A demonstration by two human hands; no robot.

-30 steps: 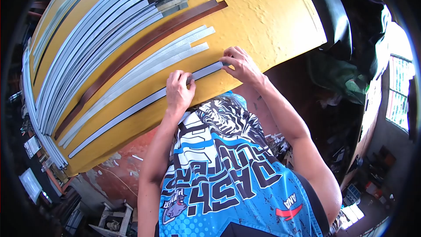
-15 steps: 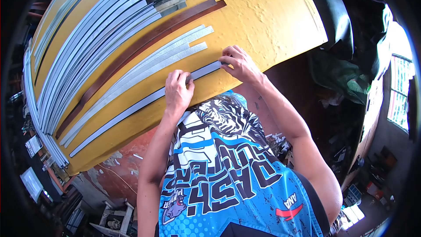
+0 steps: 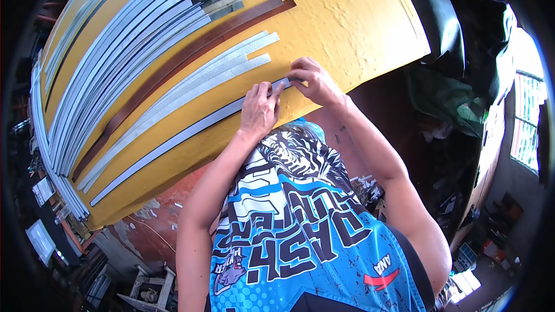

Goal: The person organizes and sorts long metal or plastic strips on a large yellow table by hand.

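A long white strip with dark edges [image 3: 191, 130] lies along the near side of the yellow table surface [image 3: 341, 29]. My right hand [image 3: 311, 81] pinches its right end between thumb and fingers. Close by on the left, my left hand [image 3: 262, 107] rests over the strip with its fingers bent together, pressed around a small dark piece that is mostly hidden. Beyond the strip lie several textured white strips [image 3: 225, 65] and two brown strips [image 3: 191, 52].
Many pale grey and white strips [image 3: 115, 63] with dark ends fan across the table's left half. Dark sheeting [image 3: 439, 17] hangs past the right edge. A wooden stool [image 3: 151, 290] stands below at the lower left.
My left hand has slid right along the strip, close to my right hand. My right hand has barely moved and still pinches the strip's end.
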